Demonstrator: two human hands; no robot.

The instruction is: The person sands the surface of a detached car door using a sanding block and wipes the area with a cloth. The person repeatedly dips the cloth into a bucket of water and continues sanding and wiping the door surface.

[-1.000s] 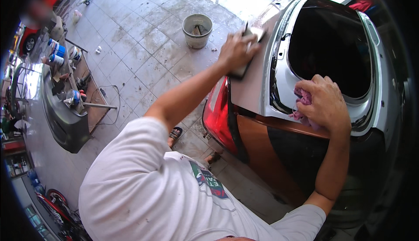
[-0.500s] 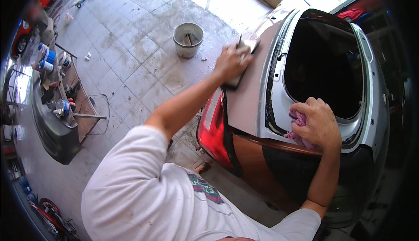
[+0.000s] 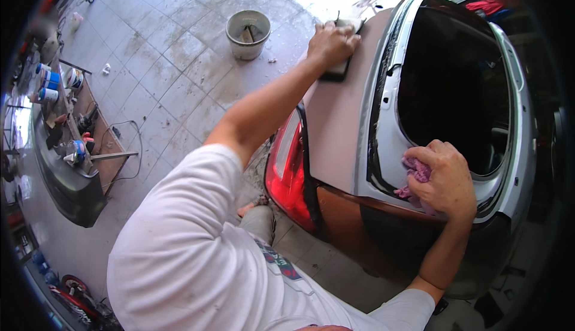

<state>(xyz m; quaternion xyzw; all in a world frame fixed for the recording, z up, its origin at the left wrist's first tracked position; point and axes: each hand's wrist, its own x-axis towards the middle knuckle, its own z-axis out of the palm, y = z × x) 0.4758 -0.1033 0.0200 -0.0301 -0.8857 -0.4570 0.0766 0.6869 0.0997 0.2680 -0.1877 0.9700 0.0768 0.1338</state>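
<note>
My left hand (image 3: 333,44) is closed over a flat sanding block (image 3: 339,72) with a pale top and dark edges. It lies against the dull beige side panel (image 3: 335,130) of a car, above the red tail light (image 3: 281,172). In my right hand (image 3: 448,181) is a bunched purple cloth (image 3: 417,170), gripped at the lower corner of the grey rear window frame (image 3: 388,142). The fingertips of that hand are partly hidden by the cloth. Beyond the frame the rear opening is dark.
A grey bucket (image 3: 247,50) with a block-like piece inside stands on the wet tiled floor (image 3: 173,55). To the left, a workbench (image 3: 99,142) carries several cans (image 3: 50,79), beside a dark loose body panel (image 3: 72,190). A cable lies near the bench.
My left hand has slid the sanding block farther up the side panel, away from me. My right hand keeps the cloth at the window frame corner. The whole view has shifted slightly.
</note>
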